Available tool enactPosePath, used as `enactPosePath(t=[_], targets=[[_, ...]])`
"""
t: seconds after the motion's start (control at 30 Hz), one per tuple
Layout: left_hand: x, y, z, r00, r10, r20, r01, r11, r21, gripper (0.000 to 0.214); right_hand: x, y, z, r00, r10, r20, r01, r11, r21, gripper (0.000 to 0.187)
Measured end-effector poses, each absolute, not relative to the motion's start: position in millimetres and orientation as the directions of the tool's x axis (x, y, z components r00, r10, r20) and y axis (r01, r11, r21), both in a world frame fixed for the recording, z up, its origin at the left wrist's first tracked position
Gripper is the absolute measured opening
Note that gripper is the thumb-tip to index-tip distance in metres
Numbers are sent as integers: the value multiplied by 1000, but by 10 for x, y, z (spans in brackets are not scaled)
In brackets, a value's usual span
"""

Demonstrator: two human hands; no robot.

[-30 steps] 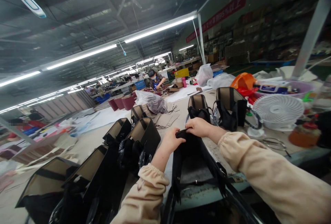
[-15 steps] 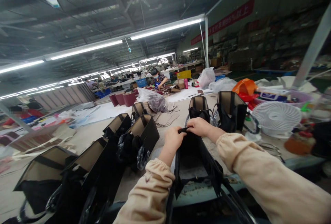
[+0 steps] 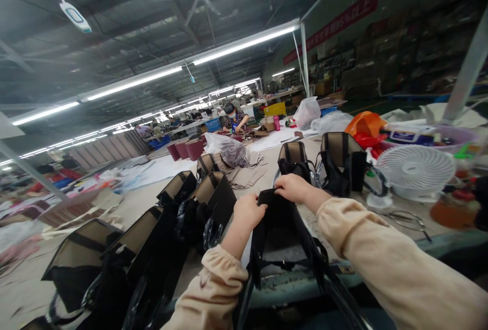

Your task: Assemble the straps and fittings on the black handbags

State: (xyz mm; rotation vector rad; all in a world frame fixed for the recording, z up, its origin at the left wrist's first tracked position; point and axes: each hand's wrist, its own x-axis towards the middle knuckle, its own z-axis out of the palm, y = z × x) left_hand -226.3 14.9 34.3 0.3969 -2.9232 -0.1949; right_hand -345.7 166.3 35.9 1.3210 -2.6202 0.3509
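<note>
A black bag point(image 3: 284, 238) stands open on the worktable point(image 3: 145, 195) right in front of me. My left hand point(image 3: 248, 211) is closed on the near left part of its top rim. My right hand point(image 3: 293, 187) is closed on the far end of the same rim, fingers curled over the black edge. Both arms wear beige sleeves. Several more black bags with tan lining point(image 3: 213, 195) stand in a row to the left, and two others point(image 3: 339, 159) stand just beyond my right hand.
A white table fan point(image 3: 415, 170), scissors point(image 3: 406, 218), an orange item point(image 3: 364, 122) and a tub of clutter point(image 3: 438, 134) sit at the right. Cardboard pieces point(image 3: 247, 172) and a plastic bag point(image 3: 229, 149) lie mid-table. Another person point(image 3: 234, 116) works at the far end.
My hands have moved apart along the bag's rim, the left one sliding nearer to me. The view has shifted slightly.
</note>
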Motion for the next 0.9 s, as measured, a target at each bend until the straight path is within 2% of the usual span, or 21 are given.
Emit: enactPosePath(t=[0.13, 0.33, 0.43, 0.53, 0.63, 0.73, 0.9], targets=[[-2348, 168, 407, -952, -270, 145, -272, 962, 7, 34, -3479, 1634, 338, -578, -771, 267, -814, 568, -123, 20], [-2457, 195, 391, -956, -263, 133, -271, 962, -47, 37, -3480, 1628, 341, -569, -775, 275, -817, 570, -83, 20], [-2454, 194, 375, -954, -271, 127, -276, 961, -29, 36, -3500, 1648, 370, -548, -797, 256, -834, 545, -90, 20], [-2432, 187, 350, -950, -275, 149, -278, 961, 4, 33, -3526, 1655, 382, -518, -825, 226, -855, 492, -161, 24], [-2412, 192, 340, -930, -282, 236, -268, 959, 91, 25, -3545, 1635, 367, -504, -845, 176, -854, 458, -247, 25], [-2415, 215, 360, -917, -258, 304, -214, 962, 171, 28, -3564, 1605, 343, -525, -833, 173, -832, 461, -309, 25], [-2475, 230, 391, -930, -226, 288, -177, 966, 188, 16, -3599, 1592, 330, -537, -828, 161, -815, 460, -354, 21]])
